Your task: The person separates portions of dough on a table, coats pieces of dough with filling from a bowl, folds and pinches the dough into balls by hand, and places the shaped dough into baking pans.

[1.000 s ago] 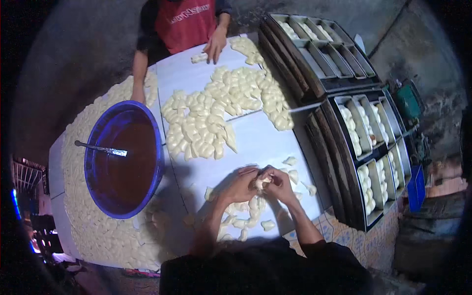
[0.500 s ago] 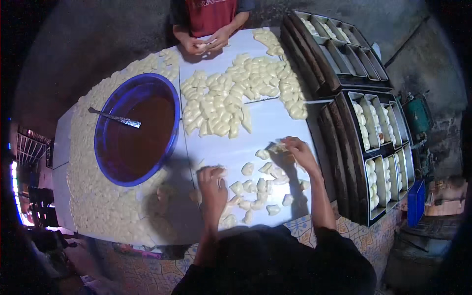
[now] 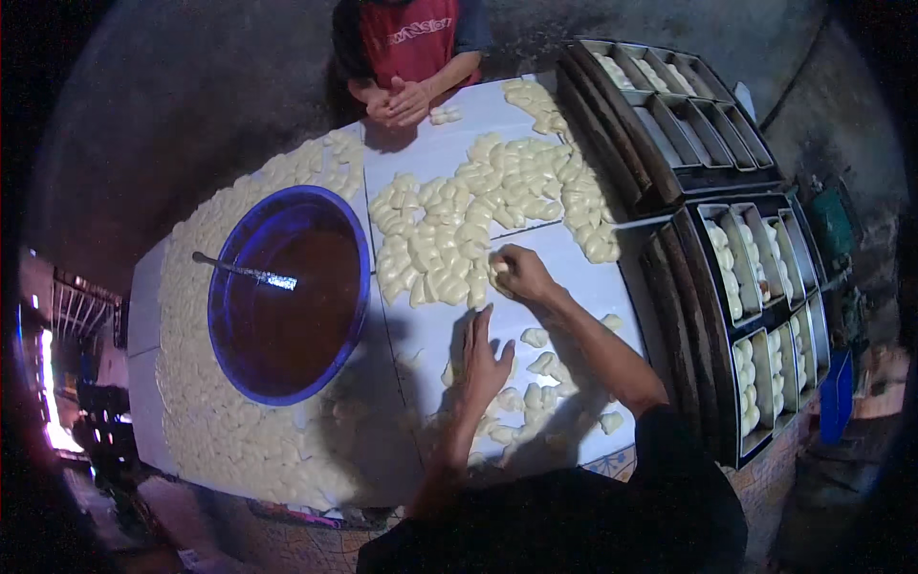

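Note:
My right hand (image 3: 523, 274) is closed around a piece of pale dough (image 3: 498, 268) at the near right edge of a large dough cluster (image 3: 445, 239) on the white table. Just below it is my left hand (image 3: 486, 362), its fingers stretched forward and nothing visible in it; the fingertips reach close to the cluster's lowest pieces. Loose dough pieces (image 3: 535, 337) lie around and beyond my forearms, some partly hidden beneath them.
A blue basin (image 3: 222, 330) of brown liquid, with a metal utensil (image 3: 244, 271), stands among dough at left. Racks of metal baking tins (image 3: 749, 378), some holding dough balls, flank the right side. Across the table, a person's hands (image 3: 400, 103) press together.
My right hand has moved left to the dough cluster and closed on a piece. My left hand has moved right and forward, fingers straightened. The person opposite has brought their palms together.

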